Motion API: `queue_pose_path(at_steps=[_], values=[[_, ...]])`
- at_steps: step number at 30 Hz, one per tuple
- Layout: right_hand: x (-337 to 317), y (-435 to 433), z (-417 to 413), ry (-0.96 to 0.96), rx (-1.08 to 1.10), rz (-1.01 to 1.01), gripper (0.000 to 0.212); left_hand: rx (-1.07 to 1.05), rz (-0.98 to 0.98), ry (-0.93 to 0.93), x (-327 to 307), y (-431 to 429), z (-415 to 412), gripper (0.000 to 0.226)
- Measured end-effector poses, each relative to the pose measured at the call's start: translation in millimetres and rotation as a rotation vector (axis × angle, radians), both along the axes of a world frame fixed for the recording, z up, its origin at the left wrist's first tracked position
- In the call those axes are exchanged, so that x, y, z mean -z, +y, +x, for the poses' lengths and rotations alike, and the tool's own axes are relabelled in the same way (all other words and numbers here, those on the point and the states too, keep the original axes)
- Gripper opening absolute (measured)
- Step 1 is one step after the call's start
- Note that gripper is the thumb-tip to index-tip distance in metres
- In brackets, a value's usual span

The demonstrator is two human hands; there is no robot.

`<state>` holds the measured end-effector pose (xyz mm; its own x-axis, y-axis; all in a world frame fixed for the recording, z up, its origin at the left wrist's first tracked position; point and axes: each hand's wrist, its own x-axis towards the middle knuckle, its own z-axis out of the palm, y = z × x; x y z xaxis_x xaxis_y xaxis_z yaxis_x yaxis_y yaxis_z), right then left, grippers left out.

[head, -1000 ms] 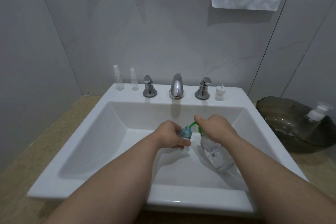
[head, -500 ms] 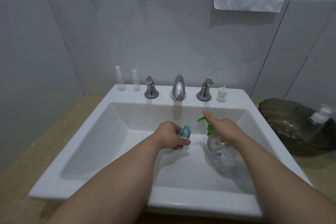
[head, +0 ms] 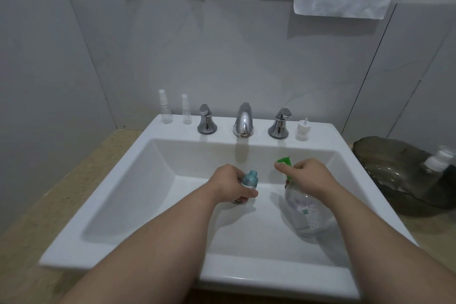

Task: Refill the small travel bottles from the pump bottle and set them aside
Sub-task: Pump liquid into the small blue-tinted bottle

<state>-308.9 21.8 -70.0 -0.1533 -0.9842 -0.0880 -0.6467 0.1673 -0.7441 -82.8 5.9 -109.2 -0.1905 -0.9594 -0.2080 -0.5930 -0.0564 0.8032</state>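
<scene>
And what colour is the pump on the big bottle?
Green; the pump shows best in the head view.

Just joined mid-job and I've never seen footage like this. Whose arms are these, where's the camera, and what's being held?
No machine: these are a person's bare arms, filmed by one wide-angle camera worn on the head, looking forward and down. The left hand grips a small blue-tinted travel bottle, cap off, over the white sink. The right hand holds a clear pump bottle with a green pump head, fingers on the head. On the sink's back ledge stand two clear spray bottles left of the chrome faucet and a small white cap to its right. A dark glass bowl holds another white-capped bottle.
</scene>
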Motion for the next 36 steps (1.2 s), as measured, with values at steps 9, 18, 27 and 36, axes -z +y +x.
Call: queue_pose_path(at_steps=[9,18,27,36], values=[[-6,10,2,0.123,-0.224,0.127,0.051,0.001,0.011,-0.010,-2,1,1,0.028],[-15,24,-2,0.043,-0.228,0.250,0.034,-0.008,-0.046,-0.052,0,-1,1,0.043],[-8,24,14,-0.096,-0.218,0.119,0.052,-0.026,-0.006,-0.002,1,-1,1,0.041],[3,19,22,-0.043,-0.278,0.091,0.027,0.007,0.026,0.033,2,-1,2,0.035]])
